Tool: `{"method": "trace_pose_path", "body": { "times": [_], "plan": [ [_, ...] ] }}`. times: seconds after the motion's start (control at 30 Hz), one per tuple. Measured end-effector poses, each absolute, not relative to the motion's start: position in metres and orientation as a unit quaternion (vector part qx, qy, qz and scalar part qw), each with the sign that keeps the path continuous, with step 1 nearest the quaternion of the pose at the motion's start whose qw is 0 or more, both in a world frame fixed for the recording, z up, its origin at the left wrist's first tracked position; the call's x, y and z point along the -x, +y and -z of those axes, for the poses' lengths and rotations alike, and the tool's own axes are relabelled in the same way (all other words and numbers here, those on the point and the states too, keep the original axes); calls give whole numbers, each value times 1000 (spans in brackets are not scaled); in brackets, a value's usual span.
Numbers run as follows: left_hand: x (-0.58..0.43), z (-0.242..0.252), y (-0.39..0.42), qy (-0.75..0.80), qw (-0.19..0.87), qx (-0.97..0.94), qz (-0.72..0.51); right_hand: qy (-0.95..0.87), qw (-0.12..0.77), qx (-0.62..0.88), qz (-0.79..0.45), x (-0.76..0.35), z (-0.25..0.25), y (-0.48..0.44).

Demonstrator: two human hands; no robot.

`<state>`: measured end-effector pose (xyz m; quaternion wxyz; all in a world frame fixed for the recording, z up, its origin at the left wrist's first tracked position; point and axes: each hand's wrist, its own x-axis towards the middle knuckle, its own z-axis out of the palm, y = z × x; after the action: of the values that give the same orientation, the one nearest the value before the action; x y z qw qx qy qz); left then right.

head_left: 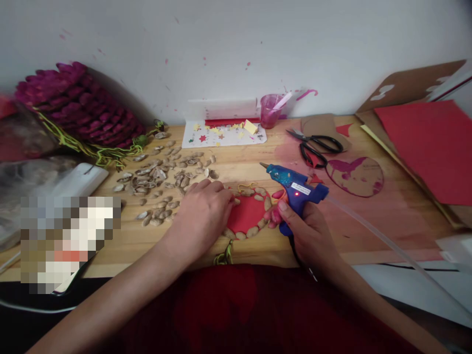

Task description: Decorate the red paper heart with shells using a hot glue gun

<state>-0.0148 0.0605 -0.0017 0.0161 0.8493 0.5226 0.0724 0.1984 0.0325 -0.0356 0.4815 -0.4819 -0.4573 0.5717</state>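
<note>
A red panel (pixel 248 214) lies on the table, edged with peanut shells (pixel 252 232). At its left rim is my left hand (pixel 202 210), palm down with bent fingers closed on a peanut shell (pixel 236 201); the hand covers much of that side. My right hand (pixel 309 227) grips a blue hot glue gun (pixel 295 189) by its handle, to the right of the panel. The gun's nozzle points up and left, its small red light glows, and a clear glue stick (pixel 372 230) trails from the back. Yellow-green cord shows at the panel's top and bottom.
Loose peanut shells (pixel 147 178) lie left. Beyond are a purple layered piece (pixel 83 108), a white sheet (pixel 224 140) with paper stars, and a pink cup (pixel 271 112). Black-handled scissors (pixel 320 143), a cardboard heart (pixel 356 178) and red sheets (pixel 424 152) are at right.
</note>
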Motion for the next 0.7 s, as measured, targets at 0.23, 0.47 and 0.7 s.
{"method": "trace_pose_path", "body": {
  "times": [0.23,0.47,0.7],
  "plan": [
    [14,1,60,521,21,-850,-72,-458,481,484,-570,-199,36,32],
    [14,-2,59,520,51,-844,-124,-444,477,493,-576,-198,35,32],
    [14,-3,59,537,59,-834,-115,-447,481,480,-582,-200,39,32]
  ]
}}
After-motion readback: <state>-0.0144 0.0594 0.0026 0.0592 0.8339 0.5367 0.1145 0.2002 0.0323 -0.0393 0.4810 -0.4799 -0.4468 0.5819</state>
